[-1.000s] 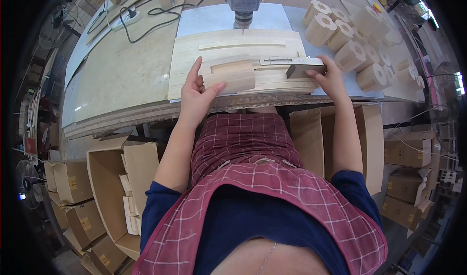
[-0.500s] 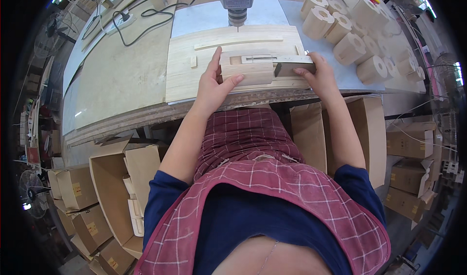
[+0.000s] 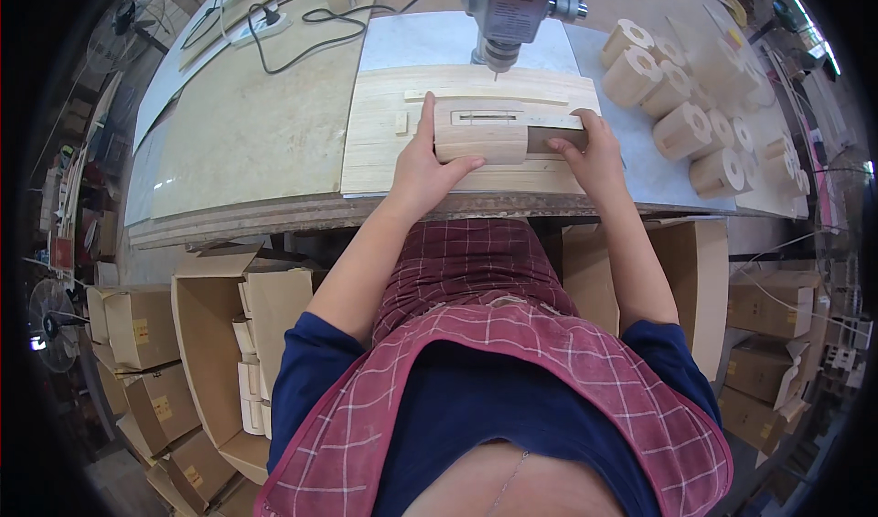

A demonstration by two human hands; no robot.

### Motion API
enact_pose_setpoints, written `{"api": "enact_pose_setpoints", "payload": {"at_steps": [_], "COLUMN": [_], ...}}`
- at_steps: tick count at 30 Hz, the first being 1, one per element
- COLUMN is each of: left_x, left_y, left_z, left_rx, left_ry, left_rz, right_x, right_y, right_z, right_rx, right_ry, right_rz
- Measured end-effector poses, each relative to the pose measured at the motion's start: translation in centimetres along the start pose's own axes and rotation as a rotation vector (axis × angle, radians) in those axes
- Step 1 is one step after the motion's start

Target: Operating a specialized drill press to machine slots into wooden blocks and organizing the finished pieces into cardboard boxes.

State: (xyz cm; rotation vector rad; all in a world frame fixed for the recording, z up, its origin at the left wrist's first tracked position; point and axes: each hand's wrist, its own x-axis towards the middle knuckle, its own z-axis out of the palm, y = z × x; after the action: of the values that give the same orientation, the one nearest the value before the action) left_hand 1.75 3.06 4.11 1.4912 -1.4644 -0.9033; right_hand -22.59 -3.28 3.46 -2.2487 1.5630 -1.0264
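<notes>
A pale, rounded wooden block lies on the light wooden board. My left hand grips its left end, with the thumb along the near side and a finger up past the far side. A narrow slot shows in the block's upper face, inside a pale outlined rectangle. At the block's right end, my right hand is closed on a jig with a pale flat strip and a brownish-grey body. The strip reaches to the block; how far it goes in I cannot tell.
A drill press stands just beyond the board, its thin bit pointing down. Several wooden cylinders with holes stand at the right. A black cable runs across the table at the left. Open cardboard boxes sit below the edge.
The jig's pale strip has shifted left against the block, and the recess seen beside its slot no longer shows. Both hands keep their holds. The view has turned slightly.
</notes>
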Motion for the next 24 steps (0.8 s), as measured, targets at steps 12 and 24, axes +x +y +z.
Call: {"api": "enact_pose_setpoints", "payload": {"at_steps": [12,24], "left_x": [3.2,2.8], "left_y": [-1.5,-1.4], "left_z": [2.8,2.1], "left_rx": [-0.062,-0.339], "left_ry": [0.226,0.195], "left_rz": [0.093,-0.01], "right_x": [3.2,2.9], "right_y": [1.6,-0.9], "right_z": [1.8,2.5], "right_rx": [0.089,0.057], "right_ry": [0.103,0.085], "right_rz": [0.125,0.054]}}
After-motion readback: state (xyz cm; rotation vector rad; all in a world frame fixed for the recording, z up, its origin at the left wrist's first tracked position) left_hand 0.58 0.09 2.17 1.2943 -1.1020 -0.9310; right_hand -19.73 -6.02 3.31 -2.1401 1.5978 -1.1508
